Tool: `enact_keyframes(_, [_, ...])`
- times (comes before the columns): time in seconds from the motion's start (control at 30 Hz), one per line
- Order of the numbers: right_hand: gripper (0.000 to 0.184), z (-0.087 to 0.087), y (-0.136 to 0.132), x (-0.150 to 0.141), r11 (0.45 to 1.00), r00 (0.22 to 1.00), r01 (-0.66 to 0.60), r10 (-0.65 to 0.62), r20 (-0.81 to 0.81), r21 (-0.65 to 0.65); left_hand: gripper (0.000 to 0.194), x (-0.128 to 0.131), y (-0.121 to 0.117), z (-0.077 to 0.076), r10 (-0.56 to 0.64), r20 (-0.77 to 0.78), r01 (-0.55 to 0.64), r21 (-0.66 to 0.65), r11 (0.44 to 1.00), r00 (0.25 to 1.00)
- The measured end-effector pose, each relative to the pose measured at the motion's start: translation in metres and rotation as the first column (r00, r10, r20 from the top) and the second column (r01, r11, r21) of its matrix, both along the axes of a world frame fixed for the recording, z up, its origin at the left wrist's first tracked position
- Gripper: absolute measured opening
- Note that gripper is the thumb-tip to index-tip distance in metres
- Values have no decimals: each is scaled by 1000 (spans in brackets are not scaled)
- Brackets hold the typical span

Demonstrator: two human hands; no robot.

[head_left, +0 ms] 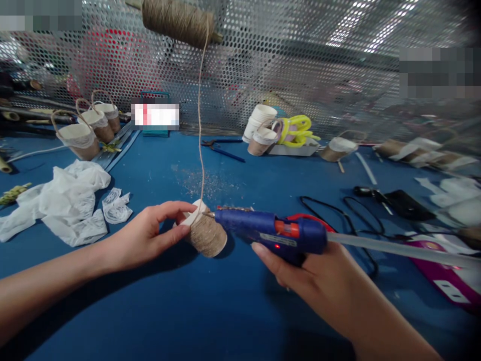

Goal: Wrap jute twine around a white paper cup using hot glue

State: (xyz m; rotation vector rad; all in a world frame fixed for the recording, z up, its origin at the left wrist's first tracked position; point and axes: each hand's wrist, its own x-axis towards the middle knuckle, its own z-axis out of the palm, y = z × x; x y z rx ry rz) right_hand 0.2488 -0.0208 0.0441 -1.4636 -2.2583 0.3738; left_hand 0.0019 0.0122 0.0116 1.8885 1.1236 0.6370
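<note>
My left hand [154,230] pinches the rim of a paper cup [208,235] wrapped in brown twine. The cup lies tilted, its base toward the right, low over the blue table. A strand of twine [200,125] runs from the cup's rim up to a large spool [175,20]. In my right hand [319,281] is a blue hot glue gun [263,228], its metal nozzle touching or nearly touching the cup near the rim. A red light glows on the gun, and a long translucent glue stick [398,249] sticks out of its back.
Twine-wrapped cups with handles [80,140] stand at the back left, near crumpled white lace [75,200]. Blue-handled pliers [225,148], stacked white cups [259,120] and yellow scissors [296,130] lie along the back. A black cord [349,215] and a purple power strip [436,276] are at right.
</note>
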Motion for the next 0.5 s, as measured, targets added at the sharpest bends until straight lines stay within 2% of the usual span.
enact_keyframes(0.1, [41, 3, 4, -2, 999, 999, -42, 42, 6, 19, 34, 0, 0, 0, 10, -7, -10, 6, 1000, 1000])
enact_keyframes(0.27, [43, 5, 7, -4, 1000, 1000, -29, 29, 8, 8, 36, 0, 0, 1, 2, -2, -2, 29, 1000, 1000])
enact_keyframes(0.5, [32, 1, 1, -2, 1000, 1000, -24, 24, -6, -12, 37, 0, 0, 0, -6, 20, 6, 18, 1000, 1000])
